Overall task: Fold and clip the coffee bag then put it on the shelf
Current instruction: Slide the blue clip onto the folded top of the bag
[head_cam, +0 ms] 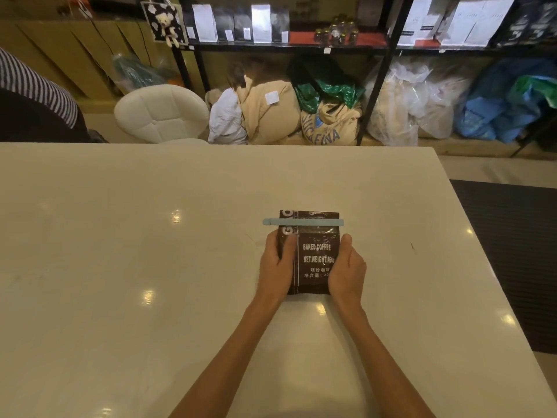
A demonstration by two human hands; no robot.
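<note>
The dark brown foil coffee bag [312, 254] lay flat near the middle of the glossy white table [150, 236], its far end folded and pinched by a pale blue plastic clip [303, 222]. The left hand [277, 267] and right hand [346, 267] clasped its sides. Folding and clipping looked done; carrying it to the far black metal shelf [286, 46] remained.

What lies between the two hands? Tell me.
In the head view, the brown coffee bag lies flat on the white table, left hand and right hand gripping its sides, blue clip across its top.
</note>
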